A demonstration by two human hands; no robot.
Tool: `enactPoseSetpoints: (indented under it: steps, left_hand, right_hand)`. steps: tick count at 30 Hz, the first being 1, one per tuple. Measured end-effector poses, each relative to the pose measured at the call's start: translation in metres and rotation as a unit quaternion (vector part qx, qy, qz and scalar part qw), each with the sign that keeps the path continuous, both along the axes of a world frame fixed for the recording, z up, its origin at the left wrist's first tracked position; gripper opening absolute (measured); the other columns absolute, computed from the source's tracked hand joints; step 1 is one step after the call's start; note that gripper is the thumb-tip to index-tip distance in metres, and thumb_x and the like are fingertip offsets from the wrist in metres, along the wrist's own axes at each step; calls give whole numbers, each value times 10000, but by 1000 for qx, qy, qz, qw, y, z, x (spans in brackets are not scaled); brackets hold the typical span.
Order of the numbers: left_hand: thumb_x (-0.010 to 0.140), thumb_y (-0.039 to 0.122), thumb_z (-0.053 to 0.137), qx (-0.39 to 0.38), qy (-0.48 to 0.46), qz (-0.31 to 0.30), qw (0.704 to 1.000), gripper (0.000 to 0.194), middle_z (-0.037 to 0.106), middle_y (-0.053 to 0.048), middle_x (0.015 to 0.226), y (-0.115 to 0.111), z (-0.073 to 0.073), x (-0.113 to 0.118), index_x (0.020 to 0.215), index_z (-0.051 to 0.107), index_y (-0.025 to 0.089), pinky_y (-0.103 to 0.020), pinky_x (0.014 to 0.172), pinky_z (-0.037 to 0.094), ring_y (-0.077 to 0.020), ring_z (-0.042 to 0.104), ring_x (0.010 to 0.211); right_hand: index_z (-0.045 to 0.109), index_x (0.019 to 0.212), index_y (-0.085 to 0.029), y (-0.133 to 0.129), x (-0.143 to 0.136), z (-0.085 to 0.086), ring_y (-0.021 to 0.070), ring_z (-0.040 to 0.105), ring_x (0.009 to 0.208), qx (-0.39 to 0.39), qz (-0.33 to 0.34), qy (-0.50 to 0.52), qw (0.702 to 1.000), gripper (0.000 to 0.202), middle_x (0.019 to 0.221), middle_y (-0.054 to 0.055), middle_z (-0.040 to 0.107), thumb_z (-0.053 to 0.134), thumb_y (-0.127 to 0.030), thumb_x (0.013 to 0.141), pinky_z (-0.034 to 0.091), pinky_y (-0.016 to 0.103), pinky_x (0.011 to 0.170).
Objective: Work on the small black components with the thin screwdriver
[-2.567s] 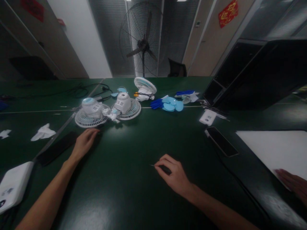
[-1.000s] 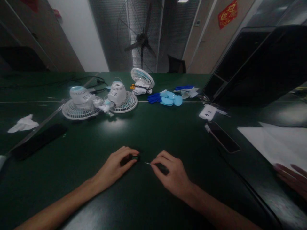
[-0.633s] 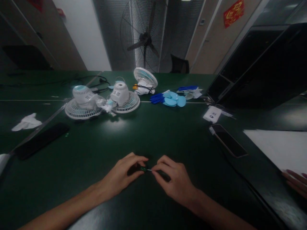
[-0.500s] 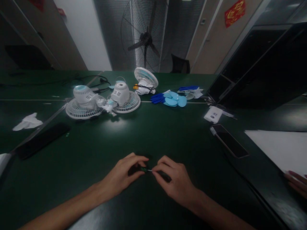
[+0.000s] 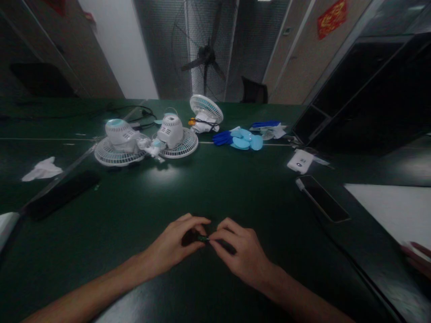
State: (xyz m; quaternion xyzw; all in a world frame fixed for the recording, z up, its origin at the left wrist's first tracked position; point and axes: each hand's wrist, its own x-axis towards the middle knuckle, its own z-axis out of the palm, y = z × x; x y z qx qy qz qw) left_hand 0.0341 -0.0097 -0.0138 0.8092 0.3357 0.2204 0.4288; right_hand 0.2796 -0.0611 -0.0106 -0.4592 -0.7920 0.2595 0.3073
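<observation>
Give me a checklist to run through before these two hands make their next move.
1. Small green part held by the left hand: ok.
2. Thin metal piece pinched in the right hand: ok.
3. Metal piece properly seated in the green part: cannot tell, too small and dim.
4. Good light at the fingertips: not ok, the view is dark there.
5. Phone apart from both hands: ok.
6. Other person's hand well off to the right: ok.

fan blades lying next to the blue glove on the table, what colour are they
The fan blades are light blue, best seen in the head view.
</observation>
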Motion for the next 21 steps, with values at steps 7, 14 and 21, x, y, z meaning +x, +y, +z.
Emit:
enactPoseSetpoints:
  steps: [7,14,21]
  left_hand:
    - [928,123,667,14,24,-9,1000,517,688,-43,1129,-2,7,0,1404,574,302,-361,912,532,-209,648,1052]
    - [881,175,693,85,54,-41,994,659,646,-79,1282,-7,13,-2,1489,474,309,-459,1036,491,-259,589,1173]
    - [936,204,657,95,70,-59,991,599,651,-89,1281,-7,16,-3,1497,467,293,-464,1036,490,-260,590,1169]
  right_hand:
    - [746,1063,-235,1,-3,5,155,675,836,-4,14,66,998,108,1008,27,675,659,-202,1008,511,281,749]
    - [748,1046,-234,-3,4,7,150,676,807,-1,26,34,999,118,1003,28,676,671,-189,969,499,270,707]
    - [744,1049,-246,-4,2,5,148,684,807,5,38,-22,999,121,1034,26,686,667,-194,972,486,265,688]
